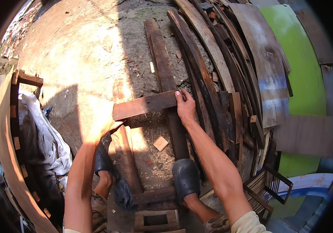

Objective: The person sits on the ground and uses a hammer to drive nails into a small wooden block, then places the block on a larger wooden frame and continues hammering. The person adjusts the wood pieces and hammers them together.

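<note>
At the far left a curved wooden frame (7,155) leans beside a heap of grey sheeting (44,132), and sun glares on the bare ground (77,50). The left hand (106,123) sits at the left end of a short dark plank (145,105); the glare washes it out, so I cannot tell whether its grip is closed round the wood or only resting under it. The plank is held level, crosswise, just above a long board (164,73) lying on the ground and running away from the person. The right hand (185,105) has its grip closed over the plank's right end, fingers curled on top. Below, two feet in dark clogs (186,178) stand among chips and a small wood offcut (160,143). To the right lies a stack of long bent boards (213,58), then a green panel (302,73). From here I would worry that the rough plank could slip from the unclear left grip and drop toward the near feet, or splinter bare fingers; loose scraps underfoot could also turn an ankle.
</note>
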